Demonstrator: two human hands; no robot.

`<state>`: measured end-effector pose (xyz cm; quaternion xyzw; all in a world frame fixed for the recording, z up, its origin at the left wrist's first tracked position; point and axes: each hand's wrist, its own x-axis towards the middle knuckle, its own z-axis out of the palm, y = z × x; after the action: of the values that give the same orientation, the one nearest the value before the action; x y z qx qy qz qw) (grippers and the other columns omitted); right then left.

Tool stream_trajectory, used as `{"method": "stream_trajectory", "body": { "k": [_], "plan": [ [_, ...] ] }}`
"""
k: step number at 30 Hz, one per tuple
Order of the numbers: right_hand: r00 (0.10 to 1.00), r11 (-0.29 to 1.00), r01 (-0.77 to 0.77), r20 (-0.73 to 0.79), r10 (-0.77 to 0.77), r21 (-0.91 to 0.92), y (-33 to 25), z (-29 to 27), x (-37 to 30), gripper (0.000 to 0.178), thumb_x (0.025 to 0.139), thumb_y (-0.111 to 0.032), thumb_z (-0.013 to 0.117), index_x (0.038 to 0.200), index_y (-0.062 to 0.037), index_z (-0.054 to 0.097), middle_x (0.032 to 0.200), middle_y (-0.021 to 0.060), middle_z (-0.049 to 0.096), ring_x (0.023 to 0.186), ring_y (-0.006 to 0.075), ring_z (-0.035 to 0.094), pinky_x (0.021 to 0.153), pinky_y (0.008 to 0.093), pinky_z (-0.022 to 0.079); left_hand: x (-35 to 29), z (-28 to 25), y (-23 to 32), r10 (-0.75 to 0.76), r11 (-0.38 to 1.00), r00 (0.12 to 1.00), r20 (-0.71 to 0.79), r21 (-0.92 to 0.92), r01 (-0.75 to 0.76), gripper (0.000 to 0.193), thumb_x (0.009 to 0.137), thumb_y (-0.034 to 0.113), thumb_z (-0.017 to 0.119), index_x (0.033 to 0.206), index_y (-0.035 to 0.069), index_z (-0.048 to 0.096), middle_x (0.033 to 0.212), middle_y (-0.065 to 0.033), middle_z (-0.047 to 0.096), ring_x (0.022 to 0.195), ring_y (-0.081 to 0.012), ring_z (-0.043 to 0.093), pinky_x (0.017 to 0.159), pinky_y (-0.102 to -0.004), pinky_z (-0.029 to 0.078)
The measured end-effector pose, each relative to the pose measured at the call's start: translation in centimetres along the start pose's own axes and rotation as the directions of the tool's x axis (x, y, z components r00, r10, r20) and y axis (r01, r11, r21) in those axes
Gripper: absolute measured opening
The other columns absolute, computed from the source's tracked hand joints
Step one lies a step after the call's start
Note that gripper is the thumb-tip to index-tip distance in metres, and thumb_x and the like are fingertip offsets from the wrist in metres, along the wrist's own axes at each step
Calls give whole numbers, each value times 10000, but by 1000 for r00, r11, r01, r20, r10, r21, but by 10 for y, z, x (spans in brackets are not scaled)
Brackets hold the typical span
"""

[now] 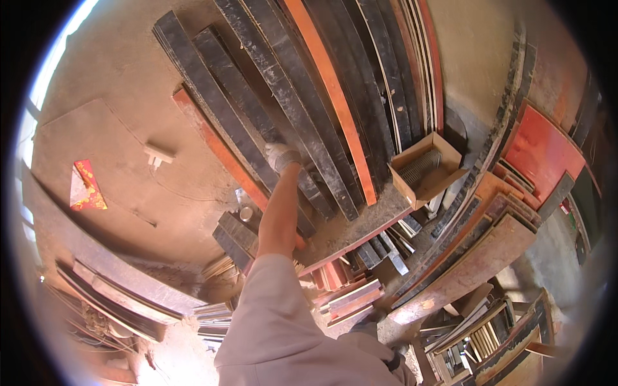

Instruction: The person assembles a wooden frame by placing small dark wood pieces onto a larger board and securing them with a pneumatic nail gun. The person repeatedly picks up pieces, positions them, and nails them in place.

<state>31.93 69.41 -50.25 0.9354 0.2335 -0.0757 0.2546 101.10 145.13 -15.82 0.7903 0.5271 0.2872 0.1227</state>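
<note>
My left hand (282, 156), in a pale work glove, reaches out over a row of long dark boards. Its fingers curl down onto one narrow black board (235, 87), gripping it near the middle of its length. Beside it on the right lies a wider, scuffed black board (293, 100). To the left are more stacked black boards (193, 64) and an orange-red strip (215, 145). Another orange strip (331, 90) runs lengthwise among the dark boards. My right hand is out of the picture.
An open cardboard box (428, 170) holding many small metal pieces sits at the right of the boards. Red and brown panels (476, 257) lean at the right. A white power strip (158, 154) with a cord and a red-and-yellow packet (87, 186) lie at the left. Scrap wood (351, 299) lies below.
</note>
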Motion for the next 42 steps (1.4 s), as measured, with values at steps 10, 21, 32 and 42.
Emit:
{"method": "stream_trajectory", "body": {
  "k": [10, 21, 32, 42],
  "plan": [
    [952, 931, -305, -30, 305, -198, 1, -100, 48, 152, 1040, -215, 592, 959, -109, 665, 735, 4, 616, 611, 130, 598, 534, 324, 508, 32, 18, 6, -52, 999, 999, 17, -2, 52, 579, 909, 343, 672, 1300, -24, 453, 1215, -219, 665, 1009, -346, 754, 873, -430, 629],
    [511, -654, -101, 603, 612, 750, 51, -146, 164, 199, 1011, -205, 639, 1117, -47, 695, 885, 9, 670, 772, 127, 629, 661, 318, 530, -39, -194, 1, 750, 396, 651, 112, -866, -306, 702, 964, 438, 700, 1445, -40, 519, 1292, -194, 694, 1129, -325, 700, 966, -441, 557],
    [444, -7, -44, 26, 896, 999, 64, -244, 119, 541, 1022, -365, 647, 1354, 56, 574, 1163, 274, 695, 1021, 411, 705, 889, 458, 555, -549, -333, 35, 979, 204, -156, 133, -714, 670, 357, 1039, 202, 670, 1331, 18, 581, 1247, -160, 716, 1048, -272, 735, 856, -405, 635],
    [-315, -447, 345, 550, 773, 825, 107, -86, -29, 298, 1031, -355, 525, 1096, -72, 592, 910, 155, 620, 809, 310, 636, 619, 446, 512, -784, -426, -141, 436, -298, -780, -449, -890, 346, 765, 978, 311, 738, 1541, -72, 391, 1457, -346, 508, 1361, -493, 517, 1138, -485, 438]
  ]
}}
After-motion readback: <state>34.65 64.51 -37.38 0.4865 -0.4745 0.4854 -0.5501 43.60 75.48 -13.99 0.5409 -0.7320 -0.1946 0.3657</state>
